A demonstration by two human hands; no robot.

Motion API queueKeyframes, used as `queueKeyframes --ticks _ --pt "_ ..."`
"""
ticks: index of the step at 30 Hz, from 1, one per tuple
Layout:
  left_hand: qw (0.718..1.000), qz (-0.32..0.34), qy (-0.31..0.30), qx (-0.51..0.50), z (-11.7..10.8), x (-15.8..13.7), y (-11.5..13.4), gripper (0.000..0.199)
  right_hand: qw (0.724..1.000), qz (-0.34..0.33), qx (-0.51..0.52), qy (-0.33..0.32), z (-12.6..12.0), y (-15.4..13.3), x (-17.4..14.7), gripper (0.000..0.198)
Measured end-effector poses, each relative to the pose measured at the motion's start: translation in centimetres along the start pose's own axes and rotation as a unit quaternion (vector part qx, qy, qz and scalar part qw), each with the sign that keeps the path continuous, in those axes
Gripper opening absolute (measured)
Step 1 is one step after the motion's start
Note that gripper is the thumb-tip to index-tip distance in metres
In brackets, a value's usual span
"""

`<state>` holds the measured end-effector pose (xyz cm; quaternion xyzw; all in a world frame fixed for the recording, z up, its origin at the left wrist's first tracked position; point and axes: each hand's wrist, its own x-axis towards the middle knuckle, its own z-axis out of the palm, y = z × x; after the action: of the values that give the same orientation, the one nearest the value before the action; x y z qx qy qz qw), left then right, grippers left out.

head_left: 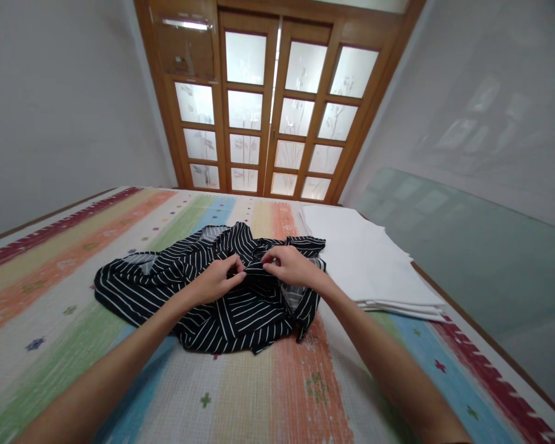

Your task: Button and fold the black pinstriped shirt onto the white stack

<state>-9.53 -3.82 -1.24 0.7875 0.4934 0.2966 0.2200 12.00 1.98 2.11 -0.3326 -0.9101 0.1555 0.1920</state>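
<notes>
A black garment with thin white stripes (250, 314) lies crumpled on the striped cloth, seemingly a shirt. My left hand (219, 277) pinches a fold near its middle between thumb and fingers. Just to the right, my right hand (287, 265) pinches the same raised fold, a short gap from the left. A narrow strip of the fabric is stretched between the two hands. Paler grey inner sides of the cloth show at the garment's left and right parts. Whether a button or seam sits under my fingertips is too small to tell.
A colourful striped cloth (203, 401) covers the table or bed. White folded sheets (361, 253) are stacked right of the garment. A pale greenish glass panel (481, 253) leans along the right wall. Wooden doors with glass panes (271, 160) stand behind the far edge.
</notes>
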Motion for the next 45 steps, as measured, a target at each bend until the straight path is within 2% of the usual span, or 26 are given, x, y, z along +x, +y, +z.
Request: queueKeyframes --ticks 7,15,20,26,31,35,38,40,45 --pt "0.994 -0.013 0.034 -0.101 0.3 -0.3 -0.3 0.011 0.995 0.016 0.101 -0.012 1.6 0.6 0.4 0.013" --pt "0.986 -0.001 0.046 -0.161 0.3 0.0 -0.3 0.014 0.979 -0.022 0.194 -0.056 1.9 1.0 0.4 0.004" --pt "0.978 -0.018 0.071 -0.193 0.0 0.2 -0.3 0.016 0.946 0.030 0.303 -0.109 1.9 1.2 0.3 0.007" --pt "0.975 -0.033 0.090 -0.199 0.0 0.2 -0.4 0.016 0.937 0.067 0.321 -0.117 1.7 1.0 0.1 0.013" --pt "0.973 -0.040 0.079 -0.211 0.0 0.1 -0.5 0.017 0.931 0.100 0.343 -0.080 2.0 1.1 0.0 0.011" --pt "0.972 -0.033 0.064 -0.223 0.3 0.0 -0.4 0.015 0.945 0.059 0.321 -0.036 2.2 1.2 0.2 0.011" --pt "0.973 -0.018 0.070 -0.218 0.7 0.1 -0.1 0.027 0.950 0.041 0.309 -0.015 2.3 1.0 0.4 0.009" --pt "0.979 -0.004 0.074 -0.192 0.9 0.2 0.1 0.032 0.954 0.033 0.298 -0.006 2.2 0.8 0.4 0.006" --pt "0.991 0.053 0.114 -0.044 1.0 0.3 0.6 0.019 0.960 0.035 0.278 0.014 2.2 0.5 0.4 0.004"
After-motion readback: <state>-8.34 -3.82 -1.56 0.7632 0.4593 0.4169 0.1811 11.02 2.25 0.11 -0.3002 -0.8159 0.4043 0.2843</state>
